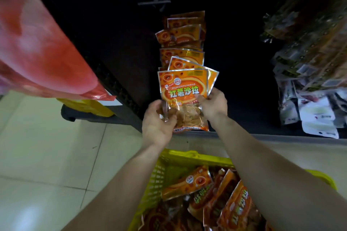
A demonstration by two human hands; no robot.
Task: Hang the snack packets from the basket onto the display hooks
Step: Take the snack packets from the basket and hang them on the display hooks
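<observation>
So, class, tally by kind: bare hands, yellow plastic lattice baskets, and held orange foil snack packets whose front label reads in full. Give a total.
Bare hands: 2, the left hand and the right hand
Yellow plastic lattice basket: 1
Orange foil snack packet held with label in full view: 1
Total: 4

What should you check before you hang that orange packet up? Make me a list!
1. Left hand grip on the front orange packet: ok.
2. Right hand grip on its other edge: ok.
3. Label upright, facing out: ok.
4. Hanging hole lined up: cannot tell, hidden.
5. Only one packet in hand: cannot tell, other packets fan out behind.
6. Spare packets in the yellow basket: ok.
</observation>
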